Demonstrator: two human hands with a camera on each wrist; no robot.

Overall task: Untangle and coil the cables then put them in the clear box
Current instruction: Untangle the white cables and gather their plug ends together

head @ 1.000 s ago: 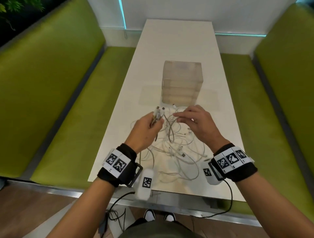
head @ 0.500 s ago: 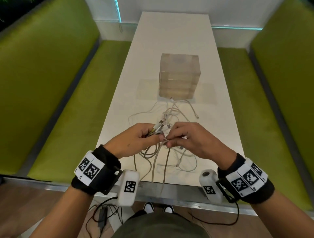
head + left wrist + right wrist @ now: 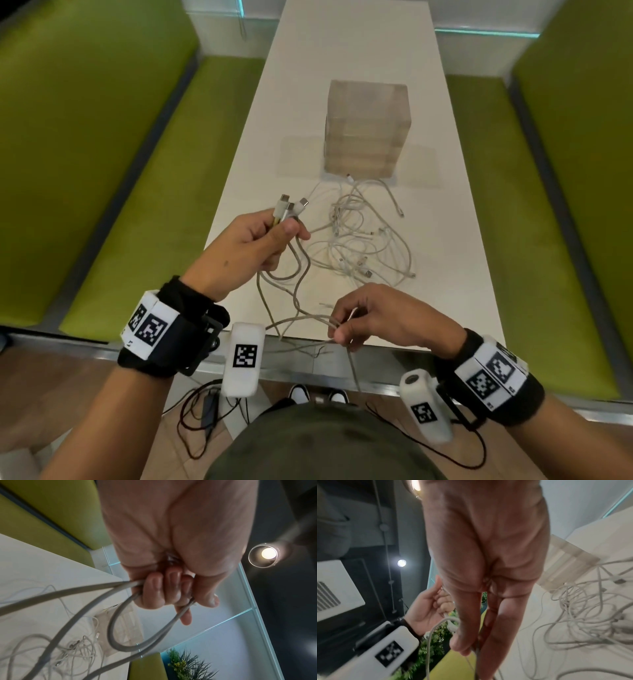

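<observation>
My left hand is raised over the table's near left part and grips a bunch of grey-white cables just below their plugs, which stick up past the thumb. In the left wrist view the curled fingers close round those cables. The same cables loop down to my right hand at the table's near edge, which pinches them between thumb and fingers. A tangle of white cables lies on the table behind the hands. The clear box stands farther back, at mid-table.
The white table is long and narrow, with green bench seats on both sides. Its near metal edge is just under my right hand. Black wires and shoes are on the floor below.
My hands have parted: the left rose and went left with the plug ends, the right drew back toward the near edge along the cables. The view tilted down.
</observation>
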